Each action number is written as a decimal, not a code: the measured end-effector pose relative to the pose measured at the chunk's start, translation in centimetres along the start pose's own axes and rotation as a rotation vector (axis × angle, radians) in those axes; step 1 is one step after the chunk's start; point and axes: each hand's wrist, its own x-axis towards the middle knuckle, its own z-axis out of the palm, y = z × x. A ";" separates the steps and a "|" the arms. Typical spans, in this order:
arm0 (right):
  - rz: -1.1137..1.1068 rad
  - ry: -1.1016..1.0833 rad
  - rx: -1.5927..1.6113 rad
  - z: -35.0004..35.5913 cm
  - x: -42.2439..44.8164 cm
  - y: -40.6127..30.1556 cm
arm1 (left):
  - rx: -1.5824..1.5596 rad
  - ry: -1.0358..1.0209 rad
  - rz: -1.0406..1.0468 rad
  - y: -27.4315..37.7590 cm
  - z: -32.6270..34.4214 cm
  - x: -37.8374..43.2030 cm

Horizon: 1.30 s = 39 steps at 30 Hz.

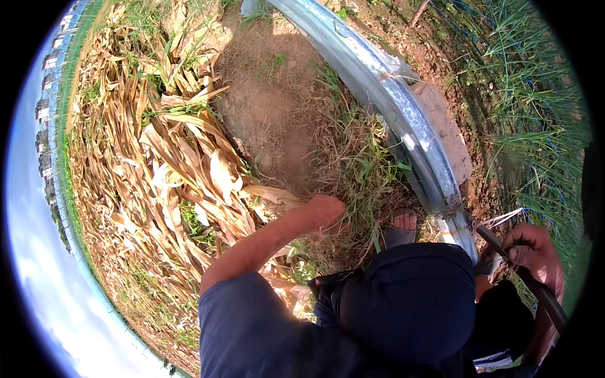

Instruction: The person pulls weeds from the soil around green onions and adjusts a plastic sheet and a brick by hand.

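Note:
My left hand [327, 210] is low over dry grass and weeds [361, 189], its fingers curled and pointing down. Whether grass is caught in it is hidden by the back of the hand. At the right, my right hand [534, 253] has thumb and fingers closed at a dark pole [543, 300] that slants down to the lower right. The pole's upper end meets a bundle of galvanised metal pipes [411, 111], partly wrapped in clear plastic film. A pale cord [505, 216] stretches from that joint towards the right.
Dry maize stalks and leaves [189, 156] cover the ground on the left. Bare soil [269, 94] lies ahead. A flat stone slab [444, 127] sits beside the pipes. Green onion-like plants [534, 123] with blue netting cord grow at right. A foot [401, 227] stands near the pipes.

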 end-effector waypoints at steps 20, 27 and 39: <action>-0.013 0.060 -0.069 0.0 -0.5 0.2 | -0.181 0.156 -0.364 -1.5 6.5 -3.3; -0.043 -0.120 -0.137 -0.9 0.2 -0.1 | -0.873 0.812 -0.288 -7.6 -4.0 -6.4; -0.030 -0.026 0.030 -1.1 0.2 1.1 | -1.122 1.460 -0.443 -16.4 -18.1 -2.2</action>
